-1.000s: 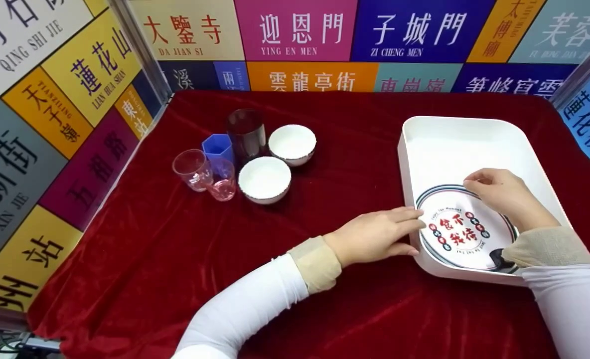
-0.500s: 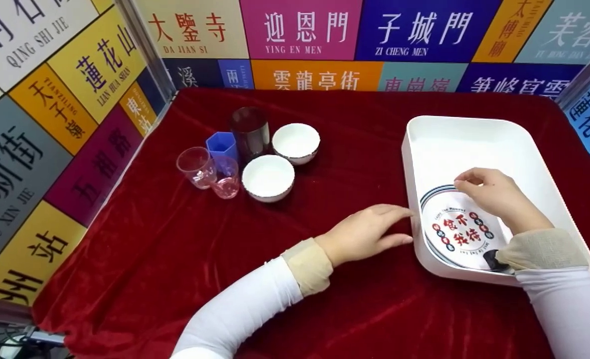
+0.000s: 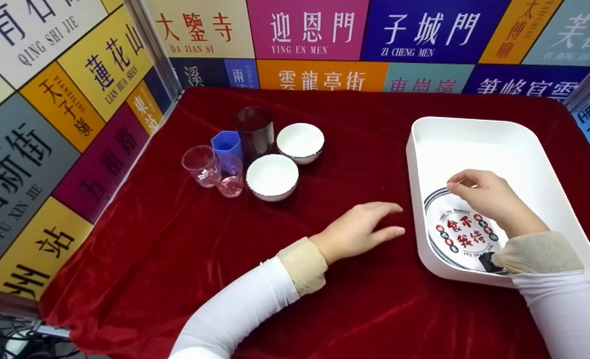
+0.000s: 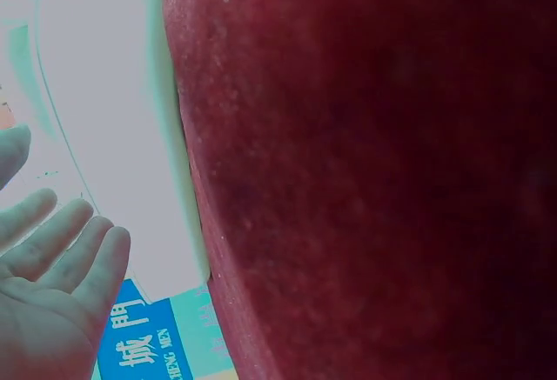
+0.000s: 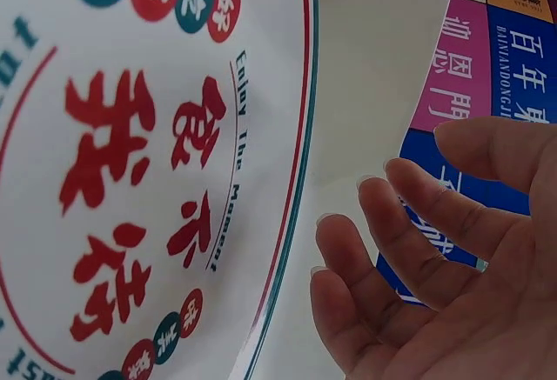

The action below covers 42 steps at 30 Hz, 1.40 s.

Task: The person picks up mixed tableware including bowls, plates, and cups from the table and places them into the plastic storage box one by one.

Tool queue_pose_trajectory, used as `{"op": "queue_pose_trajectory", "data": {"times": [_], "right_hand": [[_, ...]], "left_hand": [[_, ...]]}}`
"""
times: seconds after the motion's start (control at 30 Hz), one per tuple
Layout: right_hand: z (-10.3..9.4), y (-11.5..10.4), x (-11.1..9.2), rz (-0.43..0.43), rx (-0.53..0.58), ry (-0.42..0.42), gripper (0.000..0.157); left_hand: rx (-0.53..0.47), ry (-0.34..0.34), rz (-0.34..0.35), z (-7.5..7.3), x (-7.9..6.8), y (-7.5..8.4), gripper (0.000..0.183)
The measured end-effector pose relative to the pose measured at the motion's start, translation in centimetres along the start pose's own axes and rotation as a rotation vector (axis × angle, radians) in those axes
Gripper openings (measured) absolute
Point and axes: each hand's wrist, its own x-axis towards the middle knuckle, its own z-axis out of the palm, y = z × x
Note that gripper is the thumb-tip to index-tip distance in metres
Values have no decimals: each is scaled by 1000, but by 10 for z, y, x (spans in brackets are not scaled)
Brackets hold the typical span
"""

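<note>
My left hand (image 3: 357, 232) is above the red cloth, just left of the white tray (image 3: 474, 144), with its fingers extended and thumb apart. In the left wrist view, nothing lies in the palm of that hand (image 4: 57, 284). A round white plate (image 3: 444, 227) with red characters and a striped rim lies in the near part of the tray. Over it, my right hand (image 3: 489, 199) has loosely bent fingers near the plate's far rim. The right wrist view shows those fingers (image 5: 426, 232) spread and apart from the plate (image 5: 174, 50). My right forearm hides its right side.
Two white bowls (image 3: 272, 177) stand left of centre. Beside them are a dark cup (image 3: 257, 139), a blue hexagonal cup (image 3: 226, 144), a clear cup (image 3: 200, 164) and a pinkish cup (image 3: 231, 184). Colourful sign panels (image 3: 310, 30) rise behind and left of the table.
My left hand has drawn left, away from the tray's side wall. My right hand has shifted left over the plate. The head view has turned slightly.
</note>
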Motion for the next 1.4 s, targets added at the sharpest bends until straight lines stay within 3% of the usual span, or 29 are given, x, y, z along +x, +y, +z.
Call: {"op": "queue_pose_trajectory", "data": {"times": [0.17,0.43,0.63,0.87,1.4], "right_hand": [[3,-6,-1,-12,-17,4,51],[7,-11,0,-56,-49,17,48],[9,-12,1,-70,-60,21,48],[12,-11,2,-80,-68,24,47],[14,-14,2,-89,-62,26,47]], "left_hand": [[-84,41,-57,-2,-3,-7,46],[-318,131,-196,-8,-14,-23,43],[-400,221,-317,-14,-26,-39,38],[-458,274,-434,-20,-38,-51,36],[-625,369,-504,-33,-64,-70,28]]}}
